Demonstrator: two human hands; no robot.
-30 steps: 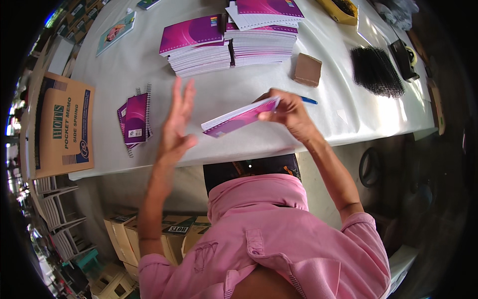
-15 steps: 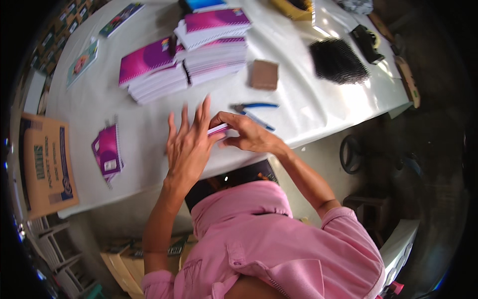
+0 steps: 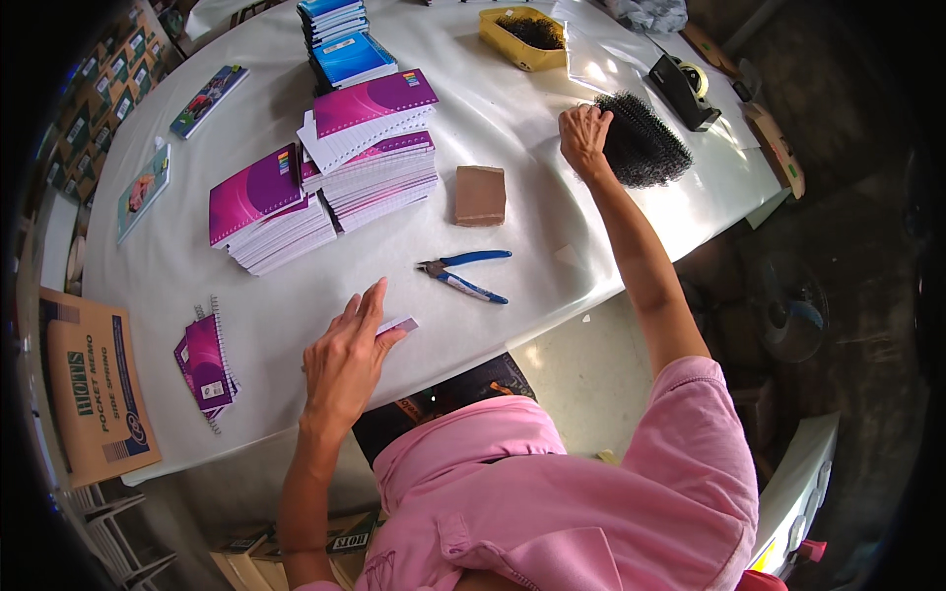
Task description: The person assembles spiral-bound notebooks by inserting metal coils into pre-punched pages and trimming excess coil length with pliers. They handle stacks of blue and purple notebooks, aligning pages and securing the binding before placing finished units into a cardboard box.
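My left hand (image 3: 345, 360) is closed around a small memo notebook (image 3: 399, 325) near the table's front edge; only one end shows past the thumb, the rest being hidden by the hand. Out to the right, my right hand (image 3: 585, 136) has its fingers curled on the left edge of a pile of black spiral binding coils (image 3: 645, 146), pinching there. Blue-handled cutting pliers (image 3: 465, 274) lie with handles spread between the two hands. Behind them sits a brown block (image 3: 480, 196). Purple-covered notebooks (image 3: 258, 197) stand stacked beyond my left hand, with loose punched edges.
Finished-looking purple spiral memos (image 3: 209, 364) lie at the left beside a cardboard box (image 3: 99, 389). Blue notebooks (image 3: 355, 59) are stacked at the back. A yellow tub (image 3: 522, 49) with black coils and a tape dispenser (image 3: 680, 91) stand far right. Two thin booklets (image 3: 209, 101) lie far left.
My right hand has left the notebook beside my left hand and reached right to the black coils. My left hand keeps the notebook. The view has shifted.
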